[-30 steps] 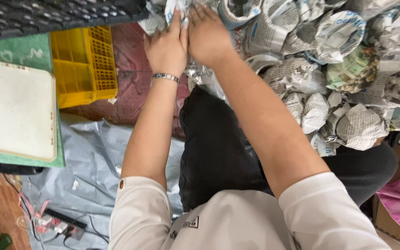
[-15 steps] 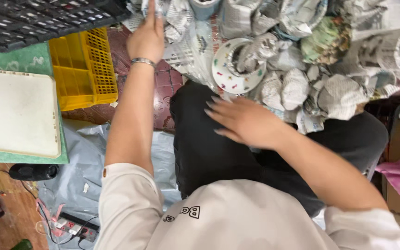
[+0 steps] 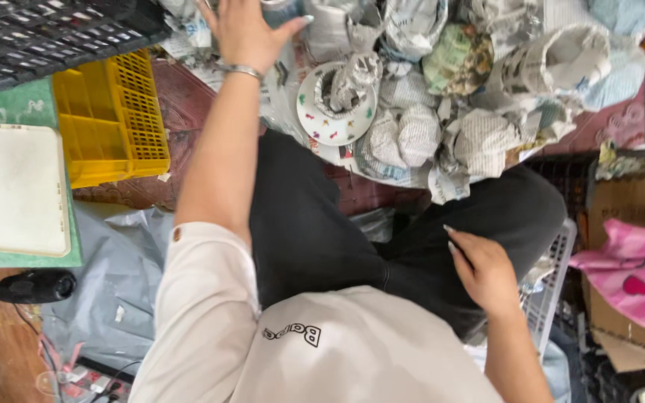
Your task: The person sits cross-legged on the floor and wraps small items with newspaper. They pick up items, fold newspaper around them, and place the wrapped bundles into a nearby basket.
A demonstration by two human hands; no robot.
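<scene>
My left hand (image 3: 244, 30) reaches forward to the top edge of the view, its fingers and thumb closed around a pale cup (image 3: 279, 10) that is mostly cut off. My right hand (image 3: 483, 272) rests on my black trouser leg (image 3: 322, 239), fingers loosely apart and holding nothing. Just right of my left wrist lies a white saucer (image 3: 322, 123) with coloured spots and a crumpled piece of newspaper (image 3: 352, 83) on it. Several newspaper-wrapped bundles (image 3: 412, 134) are heaped around it.
A yellow plastic crate (image 3: 113, 119) stands left of my left arm, with a black crate (image 3: 54, 37) above it. A white board (image 3: 13, 186) lies on a green mat. At the right are a white basket (image 3: 554, 291) and a cardboard box (image 3: 636, 201) with a pink bag (image 3: 628, 269).
My right hand has drawn back from the pile of bundles to my thigh. My left hand has stayed at the far side and now grips the cup.
</scene>
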